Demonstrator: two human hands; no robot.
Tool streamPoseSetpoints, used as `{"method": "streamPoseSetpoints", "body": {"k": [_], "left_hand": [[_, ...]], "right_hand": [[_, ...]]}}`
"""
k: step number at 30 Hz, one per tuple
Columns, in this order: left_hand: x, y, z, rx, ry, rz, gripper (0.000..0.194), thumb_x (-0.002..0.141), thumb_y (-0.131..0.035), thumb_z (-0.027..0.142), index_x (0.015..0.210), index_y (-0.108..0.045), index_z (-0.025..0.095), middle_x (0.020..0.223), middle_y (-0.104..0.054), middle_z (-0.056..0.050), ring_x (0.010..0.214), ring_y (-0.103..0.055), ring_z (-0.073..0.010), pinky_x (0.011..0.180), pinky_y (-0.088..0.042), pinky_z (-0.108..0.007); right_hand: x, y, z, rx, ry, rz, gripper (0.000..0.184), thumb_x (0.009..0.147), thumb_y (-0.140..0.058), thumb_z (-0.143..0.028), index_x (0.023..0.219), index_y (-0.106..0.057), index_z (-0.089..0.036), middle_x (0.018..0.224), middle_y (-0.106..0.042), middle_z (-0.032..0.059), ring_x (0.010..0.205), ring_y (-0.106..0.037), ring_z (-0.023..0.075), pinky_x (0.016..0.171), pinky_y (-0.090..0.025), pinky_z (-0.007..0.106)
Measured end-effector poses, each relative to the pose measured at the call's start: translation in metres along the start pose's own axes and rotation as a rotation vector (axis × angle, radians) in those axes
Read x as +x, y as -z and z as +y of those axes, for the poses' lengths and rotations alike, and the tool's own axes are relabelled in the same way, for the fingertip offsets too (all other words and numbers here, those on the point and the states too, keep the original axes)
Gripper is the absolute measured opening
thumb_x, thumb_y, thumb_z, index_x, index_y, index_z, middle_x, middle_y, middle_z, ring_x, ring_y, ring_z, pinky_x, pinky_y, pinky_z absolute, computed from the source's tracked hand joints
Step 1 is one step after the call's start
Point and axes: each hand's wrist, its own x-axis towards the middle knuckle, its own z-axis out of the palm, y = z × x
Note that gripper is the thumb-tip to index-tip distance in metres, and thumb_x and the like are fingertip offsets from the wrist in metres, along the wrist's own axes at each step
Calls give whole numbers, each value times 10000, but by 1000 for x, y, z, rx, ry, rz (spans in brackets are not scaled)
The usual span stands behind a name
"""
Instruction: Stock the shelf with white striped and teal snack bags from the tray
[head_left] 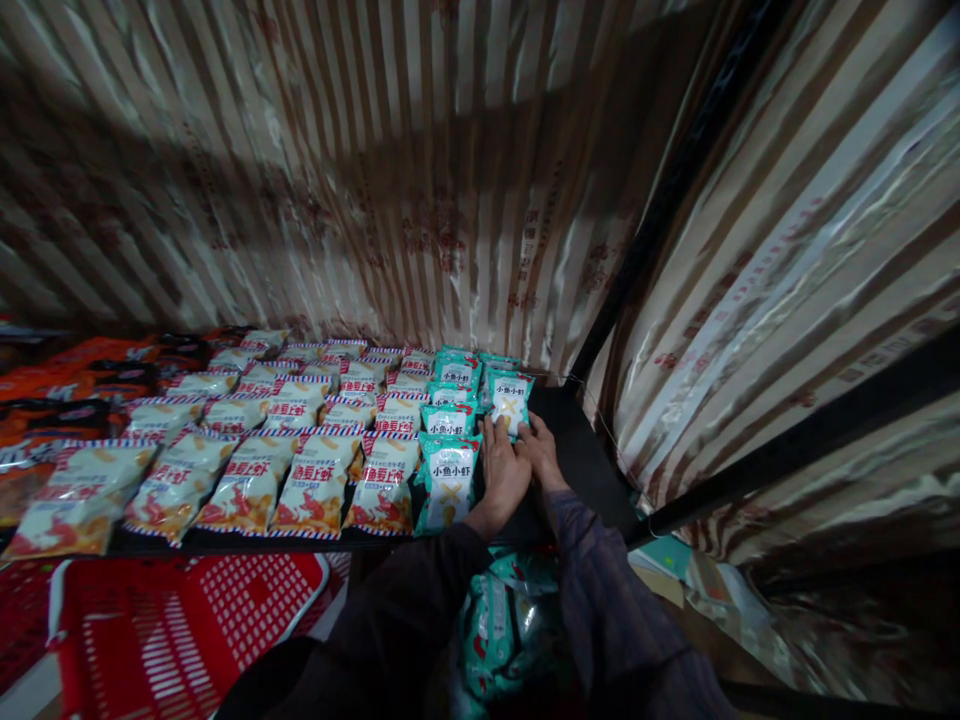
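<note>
My left hand (504, 468) and my right hand (543, 456) are side by side on the black shelf (581, 460). Both are closed at the lower part of a teal snack bag (511, 392), whose printed front faces me. The bag leans back with its top edge up, and my fingers cover its bottom. Just left of my left hand stands another teal snack bag (450, 480), the front one of a column of like bags running to the back. Part of a further teal bag shows behind the held one.
Rows of white-and-red snack bags (315, 480) fill the shelf to the left, with orange-and-black bags (97, 375) farther over. Below are a red basket (187, 620) and more teal bags (491, 620). Striped sheeting (420, 180) hangs behind; a dark post (637, 270) rises at right.
</note>
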Motion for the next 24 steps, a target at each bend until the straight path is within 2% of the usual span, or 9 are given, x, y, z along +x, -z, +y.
{"method": "streamPoseSetpoints", "body": {"k": [9,16,24], "left_hand": [[7,5,9,40,52,2,539,870,-455,152,1402,-450,65,1577,-303,-193,1499,-187,-297,1227,-203,-420],[12,-1,0,-21,57,41,463,885,-443,184,1336,-510,105,1576,-325,-159,1501,-187,-283,1229,-206,-434],[18,-3,-3,-66,62,73,401,906,-445,265,1274,-543,140,1564,-357,-134,1500,-193,-276,1235,-187,-429]], "right_hand": [[5,-9,-3,2,20,-30,482,751,-597,-368,1177,-639,-146,1046,-731,107,917,-674,239,838,-542,363],[7,-11,0,-81,79,-28,450,767,-601,-426,1120,-665,-154,1034,-737,98,918,-665,237,865,-526,360],[5,-14,2,-141,87,-10,440,786,-567,-393,1153,-657,-167,1015,-740,94,918,-656,239,867,-514,361]]}}
